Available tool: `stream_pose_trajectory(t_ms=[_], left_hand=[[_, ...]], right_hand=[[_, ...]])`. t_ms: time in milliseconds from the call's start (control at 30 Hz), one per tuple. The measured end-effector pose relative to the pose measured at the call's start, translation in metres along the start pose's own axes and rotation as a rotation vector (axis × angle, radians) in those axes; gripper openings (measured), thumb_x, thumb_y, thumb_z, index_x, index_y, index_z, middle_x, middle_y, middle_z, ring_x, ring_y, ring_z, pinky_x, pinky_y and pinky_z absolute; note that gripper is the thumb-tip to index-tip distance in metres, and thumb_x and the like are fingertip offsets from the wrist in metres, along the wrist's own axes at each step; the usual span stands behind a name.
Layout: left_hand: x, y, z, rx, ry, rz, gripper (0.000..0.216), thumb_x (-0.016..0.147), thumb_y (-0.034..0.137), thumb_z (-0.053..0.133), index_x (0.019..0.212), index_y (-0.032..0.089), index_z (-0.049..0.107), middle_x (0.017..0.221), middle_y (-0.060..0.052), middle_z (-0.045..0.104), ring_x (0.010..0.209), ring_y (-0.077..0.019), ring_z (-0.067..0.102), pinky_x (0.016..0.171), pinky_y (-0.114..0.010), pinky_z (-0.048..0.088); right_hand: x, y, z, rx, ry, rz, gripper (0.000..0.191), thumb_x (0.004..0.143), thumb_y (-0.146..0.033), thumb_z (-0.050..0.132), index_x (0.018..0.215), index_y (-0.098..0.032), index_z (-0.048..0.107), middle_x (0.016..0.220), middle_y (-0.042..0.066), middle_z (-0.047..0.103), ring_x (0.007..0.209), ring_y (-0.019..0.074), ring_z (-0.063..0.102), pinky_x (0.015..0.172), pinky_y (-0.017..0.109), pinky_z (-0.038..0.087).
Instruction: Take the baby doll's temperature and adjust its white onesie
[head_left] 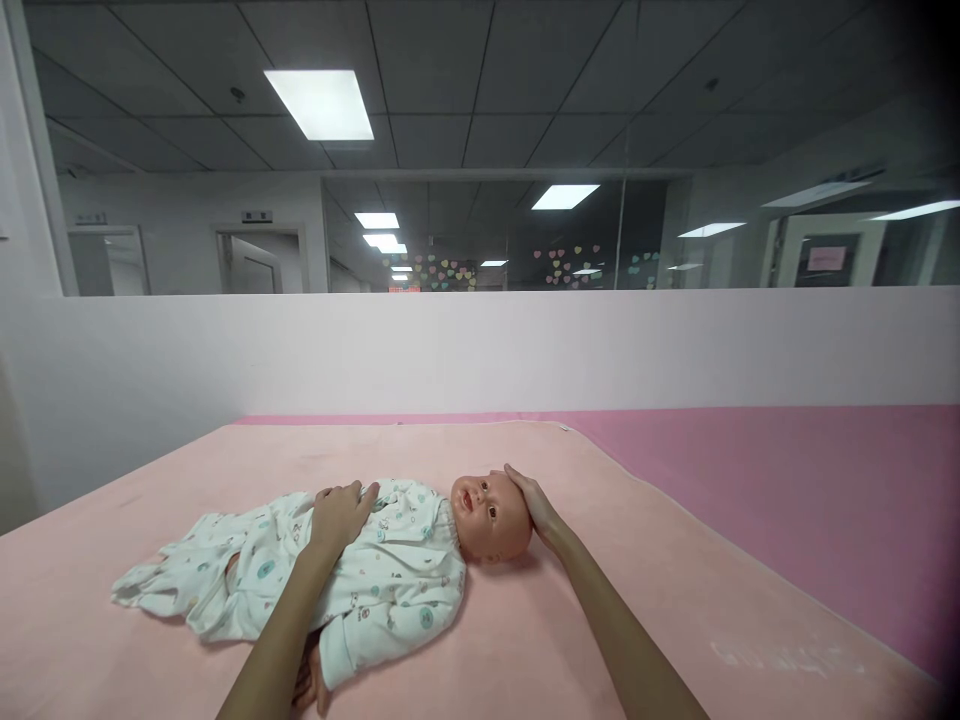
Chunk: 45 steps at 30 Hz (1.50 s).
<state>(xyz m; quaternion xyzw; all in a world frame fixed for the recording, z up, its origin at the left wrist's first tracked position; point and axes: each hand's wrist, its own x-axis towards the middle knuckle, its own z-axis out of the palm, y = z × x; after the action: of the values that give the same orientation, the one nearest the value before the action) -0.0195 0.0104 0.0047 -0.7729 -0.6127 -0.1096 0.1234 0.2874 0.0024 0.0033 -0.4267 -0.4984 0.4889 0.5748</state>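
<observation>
A baby doll (487,515) in a white patterned sleepsuit (390,580) lies on its back on a pale pink blanket (637,600), head toward the right. My left hand (341,515) rests flat on the doll's chest, fingers together over the suit. My right hand (532,505) cups the top and far side of the doll's head, touching it. The doll's near arm and small hand show at the lower edge beside my left forearm. Its legs stretch to the left.
The blanket covers a darker pink surface (825,480) that runs to the right. A low white partition wall (480,350) stands behind it, with glass above and an office space beyond. A white wall closes the left side.
</observation>
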Motion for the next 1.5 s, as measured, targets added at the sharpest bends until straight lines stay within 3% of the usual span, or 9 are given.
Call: stream_pose_trajectory(t_ms=[167,367,533,767,933,1100,1300,1400,1500], left_hand=[[0.006,-0.002,0.008,-0.236,-0.048,-0.181,0.05,0.086,0.046,0.018,0.092,0.016,0.057,0.09,-0.012,0.063,0.091,-0.0291,0.055,0.083,-0.049,0.03],[0.01,-0.007,0.016,-0.372,-0.065,-0.169,0.049,0.082,0.05,0.024,0.108,0.021,0.053,0.107,-0.012,0.06,0.104,-0.0326,0.048,0.088,-0.058,0.024],[0.009,-0.01,0.019,-0.427,-0.029,-0.169,0.053,0.079,0.052,0.032,0.119,0.02,0.047,0.118,-0.013,0.053,0.111,-0.032,0.043,0.093,-0.055,0.021],[-0.003,-0.005,0.009,-0.606,-0.007,-0.082,0.05,0.077,0.058,0.037,0.115,0.029,0.052,0.131,-0.006,0.043,0.122,-0.0307,0.032,0.1,-0.053,0.01],[-0.014,0.001,0.0,-0.914,-0.017,0.211,0.046,0.066,0.051,0.06,0.108,0.032,0.059,0.131,-0.002,0.043,0.124,-0.0274,0.03,0.102,-0.04,0.02],[-0.013,0.005,0.0,-1.15,-0.035,0.319,0.028,0.065,0.04,0.065,0.085,0.022,0.07,0.113,-0.008,0.058,0.112,-0.0264,0.044,0.091,-0.033,0.036],[-0.006,0.006,0.001,-1.396,0.143,0.104,0.031,0.072,0.042,0.057,0.079,0.014,0.066,0.079,-0.006,0.065,0.078,-0.0194,0.056,0.072,-0.028,0.042],[-0.005,0.004,0.001,-1.482,0.163,0.076,0.031,0.071,0.042,0.058,0.077,0.012,0.064,0.073,-0.004,0.063,0.072,-0.0166,0.055,0.069,-0.026,0.041],[-0.006,0.005,-0.001,-1.519,0.119,0.067,0.03,0.07,0.041,0.06,0.075,0.012,0.064,0.072,-0.004,0.062,0.071,-0.0156,0.054,0.068,-0.025,0.04]], right_hand=[[0.005,0.002,-0.001,0.007,0.178,-0.06,0.039,0.065,-0.049,0.059,0.085,-0.016,0.066,0.099,0.005,0.065,0.1,0.0225,0.055,0.087,0.03,0.04],[0.002,0.004,-0.001,-0.026,0.029,-0.001,0.048,0.068,-0.055,0.055,0.085,-0.011,0.065,0.088,0.008,0.068,0.088,0.0225,0.06,0.081,0.032,0.044],[0.003,0.001,-0.001,-0.049,0.208,-0.061,0.048,0.069,-0.052,0.054,0.09,-0.011,0.065,0.102,0.009,0.064,0.101,0.0212,0.055,0.09,0.03,0.039],[0.001,0.001,0.0,-0.148,0.082,-0.072,0.052,0.07,-0.056,0.05,0.089,-0.01,0.065,0.092,0.009,0.067,0.089,0.0223,0.06,0.081,0.031,0.044],[0.005,0.002,-0.001,-0.377,0.394,-0.343,0.045,0.073,-0.05,0.047,0.091,-0.012,0.064,0.1,0.009,0.064,0.095,0.0212,0.056,0.084,0.032,0.042],[-0.013,-0.01,0.014,-0.772,0.617,-0.969,0.023,0.078,-0.031,0.046,0.08,-0.015,0.062,0.082,0.008,0.065,0.084,0.0187,0.056,0.082,0.036,0.041],[-0.046,-0.001,0.09,-1.025,-0.118,-1.385,0.019,0.079,-0.018,0.04,0.077,-0.019,0.059,0.072,0.005,0.061,0.073,0.0158,0.056,0.067,0.031,0.043],[-0.045,0.01,0.136,-1.165,-0.417,-1.206,0.024,0.08,-0.018,0.036,0.073,-0.018,0.059,0.067,0.004,0.059,0.065,0.0139,0.053,0.062,0.028,0.041],[-0.03,0.012,0.163,-1.222,-0.405,-0.828,0.024,0.081,-0.018,0.036,0.08,-0.014,0.06,0.079,0.007,0.061,0.074,0.0145,0.054,0.068,0.027,0.041]])
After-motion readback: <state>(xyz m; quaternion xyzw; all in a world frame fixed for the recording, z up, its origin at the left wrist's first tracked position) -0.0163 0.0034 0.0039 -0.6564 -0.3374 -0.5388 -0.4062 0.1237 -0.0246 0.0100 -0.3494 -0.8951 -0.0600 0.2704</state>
